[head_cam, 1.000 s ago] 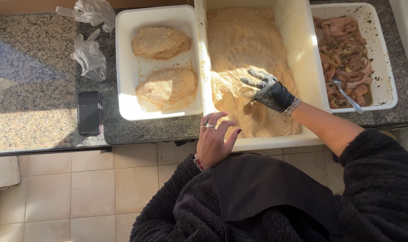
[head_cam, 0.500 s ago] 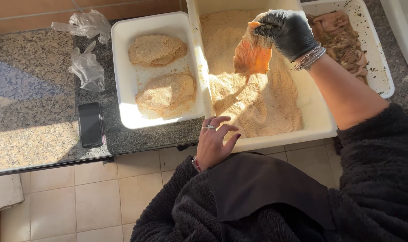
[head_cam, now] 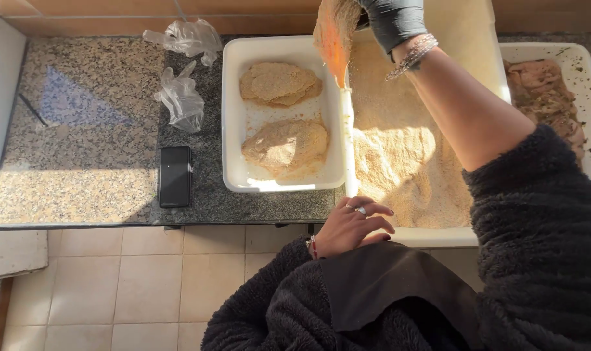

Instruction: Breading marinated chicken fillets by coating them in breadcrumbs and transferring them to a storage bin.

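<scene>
While the gloved right hand (head_cam: 393,19) pinches a breaded cutlet (head_cam: 334,32), it hangs lengthwise at top centre. Just left below sits the white tray (head_cam: 230,117); the left hand (head_cam: 354,224) rests loosely curled, empty.

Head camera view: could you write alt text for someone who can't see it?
A right hand in a black glove lifts a breaded cutlet above a tray of breadcrumbs. The bare left hand rests at that tray's near edge. Beside it, a white tray holds two breaded cutlets; a phone lies on the granite counter.
</scene>
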